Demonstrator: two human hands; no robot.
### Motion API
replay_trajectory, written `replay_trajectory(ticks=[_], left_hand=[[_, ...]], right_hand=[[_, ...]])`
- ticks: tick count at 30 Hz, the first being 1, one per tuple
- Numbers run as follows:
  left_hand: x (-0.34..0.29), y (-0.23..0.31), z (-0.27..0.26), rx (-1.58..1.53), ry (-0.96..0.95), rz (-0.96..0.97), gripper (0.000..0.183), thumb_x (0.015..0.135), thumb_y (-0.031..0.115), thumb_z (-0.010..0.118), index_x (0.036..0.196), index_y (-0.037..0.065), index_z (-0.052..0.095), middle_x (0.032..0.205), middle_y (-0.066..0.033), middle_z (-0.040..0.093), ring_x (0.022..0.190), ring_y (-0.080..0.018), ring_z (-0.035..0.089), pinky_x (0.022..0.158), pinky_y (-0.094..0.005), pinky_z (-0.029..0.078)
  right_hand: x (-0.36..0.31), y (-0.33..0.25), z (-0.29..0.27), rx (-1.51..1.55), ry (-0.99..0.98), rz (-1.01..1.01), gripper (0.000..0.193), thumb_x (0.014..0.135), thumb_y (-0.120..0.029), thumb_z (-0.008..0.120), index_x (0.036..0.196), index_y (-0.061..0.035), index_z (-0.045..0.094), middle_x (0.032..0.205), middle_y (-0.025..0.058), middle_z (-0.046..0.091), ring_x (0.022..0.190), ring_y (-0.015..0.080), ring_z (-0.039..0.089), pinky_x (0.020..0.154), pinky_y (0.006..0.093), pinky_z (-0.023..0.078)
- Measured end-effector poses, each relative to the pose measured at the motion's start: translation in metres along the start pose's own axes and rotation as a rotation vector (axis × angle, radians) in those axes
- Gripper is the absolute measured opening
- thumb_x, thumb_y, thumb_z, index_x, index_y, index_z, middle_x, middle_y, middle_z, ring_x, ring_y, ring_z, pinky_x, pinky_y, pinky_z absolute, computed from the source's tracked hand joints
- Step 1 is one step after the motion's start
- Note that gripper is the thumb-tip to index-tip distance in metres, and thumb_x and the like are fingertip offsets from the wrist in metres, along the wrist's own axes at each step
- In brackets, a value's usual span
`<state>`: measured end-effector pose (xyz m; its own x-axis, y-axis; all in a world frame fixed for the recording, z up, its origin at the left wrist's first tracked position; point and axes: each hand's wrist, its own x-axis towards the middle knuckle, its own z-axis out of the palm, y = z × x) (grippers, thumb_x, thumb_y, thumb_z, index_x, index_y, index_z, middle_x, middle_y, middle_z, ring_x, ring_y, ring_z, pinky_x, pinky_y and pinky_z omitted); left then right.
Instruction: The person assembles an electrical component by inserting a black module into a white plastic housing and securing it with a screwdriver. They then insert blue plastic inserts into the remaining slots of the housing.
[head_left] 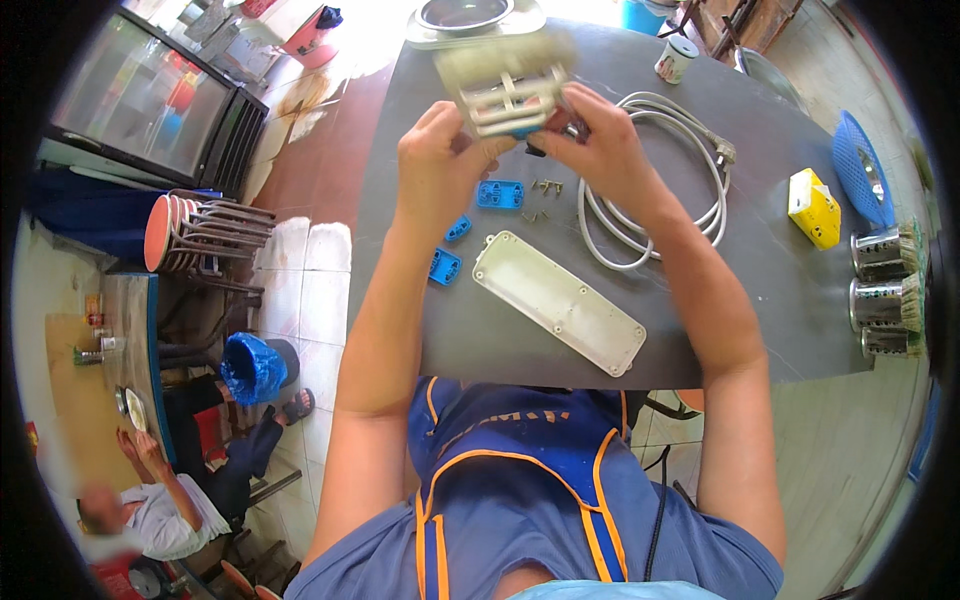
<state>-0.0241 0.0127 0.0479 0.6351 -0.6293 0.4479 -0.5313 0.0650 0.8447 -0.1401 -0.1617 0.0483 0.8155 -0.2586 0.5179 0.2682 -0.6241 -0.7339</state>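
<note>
I hold the open half of a power strip [508, 88] up over the far part of the grey bench [760, 300], my left hand [440, 160] closed around its left end and my right hand [600, 145] gripping its right end, fingers curled tight on the pale casing so its white inner ribs face me. I take the flat white cover [560, 300] lying on the bench as my landmark. Just beyond its left end lie three small blue socket inserts [499, 193], one rectangular and flat, two smaller ones closer to the bench edge, and a few small metal contacts [543, 188] sit just past them. Beyond the cover and to its right the white cable [660, 170] lies coiled in loops, its plug at the far right of the coil. Farther right of the cover sits a small yellow box [814, 208], boxy with a paler patch on top. Beyond that box lies a blue mesh basket [860, 165] on its side with something metallic in it. Right of the cover, at the bench's edge, three shiny metal holders [885, 290] lie in a row, stuffed with pale sticks. Far beyond the cover stands a small white round tub [677, 58] with a printed label, and left of it a scale with a metal pan [470, 18].
</note>
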Motion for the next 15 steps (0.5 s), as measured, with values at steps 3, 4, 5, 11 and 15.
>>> replay_trajectory(ticks=[3, 4, 5, 11, 15], left_hand=[[0.007, -0.002, -0.007, -0.188, 0.003, -0.287, 0.022, 0.084, 0.008, 0.077, 0.103, -0.001, 0.070, 0.072, -0.0069, 0.067, 0.056, -0.0113, 0.063, 0.051, -0.0256, 0.049], [0.009, -0.005, -0.010, -0.223, -0.024, -0.288, 0.022, 0.087, 0.011, 0.076, 0.104, -0.001, 0.069, 0.072, -0.0069, 0.067, 0.057, -0.0110, 0.063, 0.050, -0.0246, 0.049], [0.010, -0.009, -0.013, -0.258, -0.051, -0.288, 0.022, 0.089, 0.013, 0.075, 0.104, -0.002, 0.069, 0.072, -0.0070, 0.067, 0.057, -0.0107, 0.062, 0.050, -0.0236, 0.048], [0.013, -0.030, -0.026, -0.455, -0.077, -0.364, 0.027, 0.099, 0.026, 0.066, 0.099, -0.001, 0.068, 0.069, -0.0061, 0.065, 0.054, -0.0103, 0.058, 0.049, -0.0233, 0.046], [0.012, -0.033, -0.026, -0.500, -0.054, -0.395, 0.029, 0.100, 0.028, 0.065, 0.099, -0.001, 0.068, 0.067, -0.0057, 0.064, 0.053, -0.0104, 0.057, 0.049, -0.0228, 0.044]], right_hand=[[0.021, 0.001, -0.001, 0.080, -0.121, 0.164, 0.025, 0.088, -0.012, 0.075, 0.110, 0.0000, 0.069, 0.082, 0.0004, 0.064, 0.075, 0.0046, 0.056, 0.065, 0.0244, 0.047], [0.027, 0.003, 0.001, 0.100, -0.153, 0.184, 0.027, 0.089, -0.014, 0.075, 0.111, 0.0003, 0.069, 0.082, 0.0005, 0.065, 0.076, 0.0048, 0.056, 0.065, 0.0244, 0.047], [0.032, 0.005, 0.001, 0.120, -0.185, 0.204, 0.028, 0.090, -0.015, 0.075, 0.112, 0.0006, 0.069, 0.083, 0.0007, 0.065, 0.076, 0.0050, 0.057, 0.066, 0.0244, 0.048], [0.057, 0.027, 0.009, 0.221, -0.256, 0.315, 0.035, 0.087, -0.030, 0.077, 0.108, -0.0030, 0.073, 0.079, 0.0019, 0.065, 0.072, 0.0100, 0.059, 0.063, 0.0248, 0.047], [0.059, 0.024, 0.010, 0.237, -0.300, 0.378, 0.036, 0.089, -0.030, 0.076, 0.111, -0.0019, 0.072, 0.078, 0.0008, 0.063, 0.067, 0.0066, 0.053, 0.057, 0.0225, 0.041]])
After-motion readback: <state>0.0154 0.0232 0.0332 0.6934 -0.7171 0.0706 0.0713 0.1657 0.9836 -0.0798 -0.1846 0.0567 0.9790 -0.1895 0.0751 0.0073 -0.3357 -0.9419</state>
